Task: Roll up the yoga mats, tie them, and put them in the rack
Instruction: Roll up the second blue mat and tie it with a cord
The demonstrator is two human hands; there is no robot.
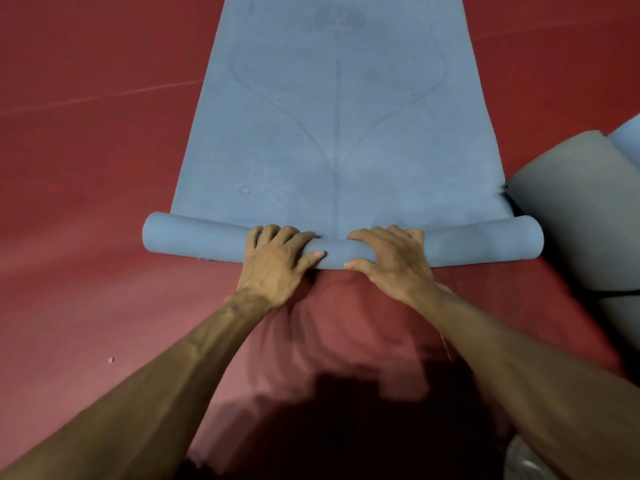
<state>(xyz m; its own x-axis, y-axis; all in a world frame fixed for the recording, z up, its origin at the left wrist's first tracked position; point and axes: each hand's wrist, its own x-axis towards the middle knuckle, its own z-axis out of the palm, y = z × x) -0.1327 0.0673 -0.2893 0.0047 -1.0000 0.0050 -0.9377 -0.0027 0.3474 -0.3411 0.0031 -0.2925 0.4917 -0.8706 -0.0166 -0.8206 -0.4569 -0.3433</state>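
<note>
A blue yoga mat (332, 116) lies flat on the red floor and stretches away from me. Its near end is wound into a thin roll (194, 239) that runs from left to right. My left hand (277, 261) grips the roll just left of its middle, fingers curled over the top and thumb on the near side. My right hand (391, 258) grips it just right of the middle in the same way. The thumbs nearly meet at the centre line printed on the mat.
A grey rolled mat (581, 209) with a dark strap lies at the right edge, close to the roll's right end, and a blue one (628, 136) lies behind it. The red floor (86, 150) spreads to the left. A small pale scrap (110, 359) lies near my left forearm.
</note>
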